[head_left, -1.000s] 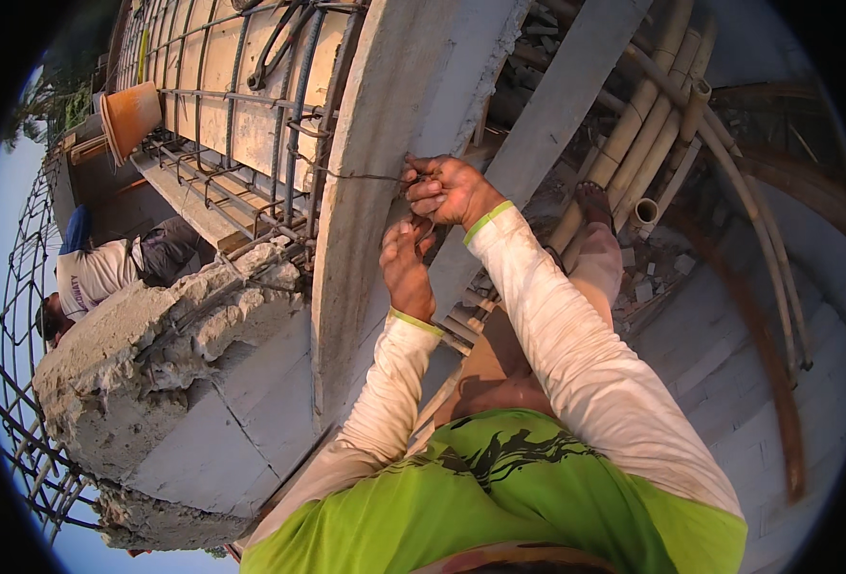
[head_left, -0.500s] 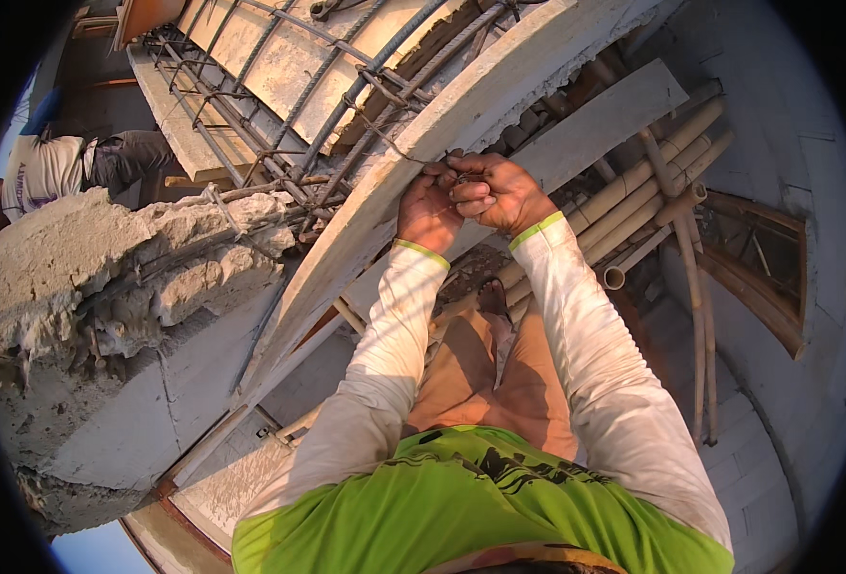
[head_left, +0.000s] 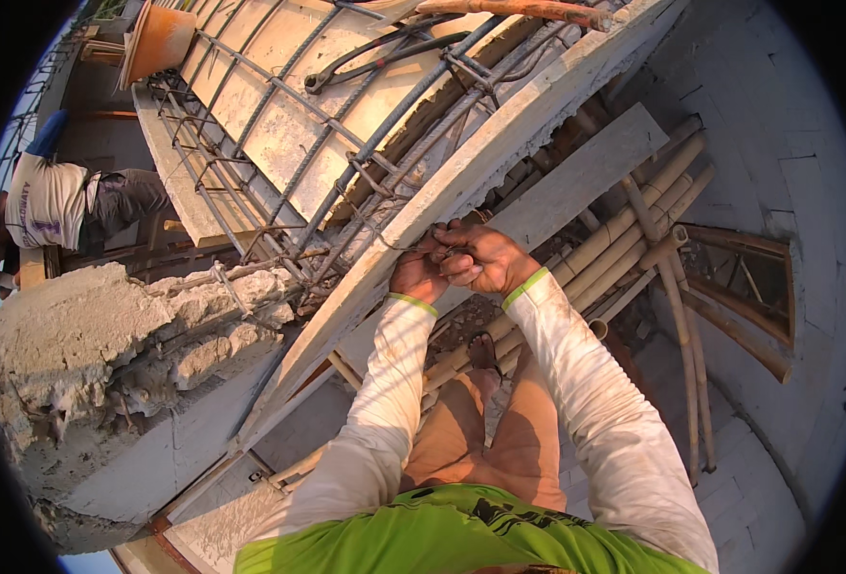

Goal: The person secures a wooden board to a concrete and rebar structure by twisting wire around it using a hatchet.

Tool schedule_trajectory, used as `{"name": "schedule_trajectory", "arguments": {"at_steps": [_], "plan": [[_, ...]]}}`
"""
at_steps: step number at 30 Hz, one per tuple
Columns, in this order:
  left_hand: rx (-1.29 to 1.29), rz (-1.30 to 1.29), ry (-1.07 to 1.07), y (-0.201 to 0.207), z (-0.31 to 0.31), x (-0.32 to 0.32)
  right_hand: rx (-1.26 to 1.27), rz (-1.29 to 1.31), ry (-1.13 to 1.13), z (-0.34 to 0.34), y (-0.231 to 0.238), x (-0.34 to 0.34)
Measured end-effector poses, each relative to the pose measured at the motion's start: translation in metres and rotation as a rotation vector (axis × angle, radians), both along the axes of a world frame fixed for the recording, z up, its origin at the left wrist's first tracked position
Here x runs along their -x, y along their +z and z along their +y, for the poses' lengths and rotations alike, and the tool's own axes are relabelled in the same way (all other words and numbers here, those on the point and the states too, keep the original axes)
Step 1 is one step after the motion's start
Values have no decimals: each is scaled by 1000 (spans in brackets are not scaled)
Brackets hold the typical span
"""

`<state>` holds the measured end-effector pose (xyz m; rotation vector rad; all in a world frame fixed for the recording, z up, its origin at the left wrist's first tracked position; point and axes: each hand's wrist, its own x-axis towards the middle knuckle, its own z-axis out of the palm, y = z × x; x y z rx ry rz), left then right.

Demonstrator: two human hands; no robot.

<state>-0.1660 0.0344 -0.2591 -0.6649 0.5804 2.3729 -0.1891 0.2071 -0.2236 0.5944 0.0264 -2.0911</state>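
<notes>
My left hand (head_left: 417, 275) and my right hand (head_left: 493, 259) meet just beyond the edge of a long wooden board (head_left: 342, 304). Fingers of both hands are pinched together at a thin tie wire (head_left: 381, 238), which runs over the board from the reinforcing bars (head_left: 354, 172). Where exactly the wire lies between the fingers is hard to see. On the pale panel under the bars rest long-handled pincers (head_left: 377, 69), out of reach of either hand. An orange handle (head_left: 519, 10) lies across the bars at the top.
Broken concrete (head_left: 78, 330) juts out at the left. Bamboo poles (head_left: 624, 249) and a grey plank (head_left: 586, 167) stand below on the right, beside a wooden frame (head_left: 744, 287). An orange bucket (head_left: 155, 43) sits at the upper left, near a bending co-worker (head_left: 59, 196).
My view has shifted, so the scene sits lower and the pincers, orange handle and bucket show more fully. Both hands stay together at the wire, with fingers still pinched.
</notes>
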Motion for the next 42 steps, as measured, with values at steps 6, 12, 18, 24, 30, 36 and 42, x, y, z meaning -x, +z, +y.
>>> {"name": "schedule_trajectory", "arguments": {"at_steps": [6,12,18,24,30,36,42], "plan": [[-69,179,-36,-34,-27,-12,-437,211,137,-5,22,-14],[63,210,91,22,8,-7,-1765,1080,-278,71,181,20],[-40,113,241,20,24,-1,-2594,1767,627,88,239,141],[-106,131,284,14,34,-1,-2527,2008,806,118,223,176],[-105,153,313,15,28,-4,-2438,1634,-1,131,229,81],[-204,284,354,4,33,-7,-1544,1034,-528,87,130,-29],[-268,338,422,-5,49,-4,-1096,884,-676,-12,36,-76]]}}
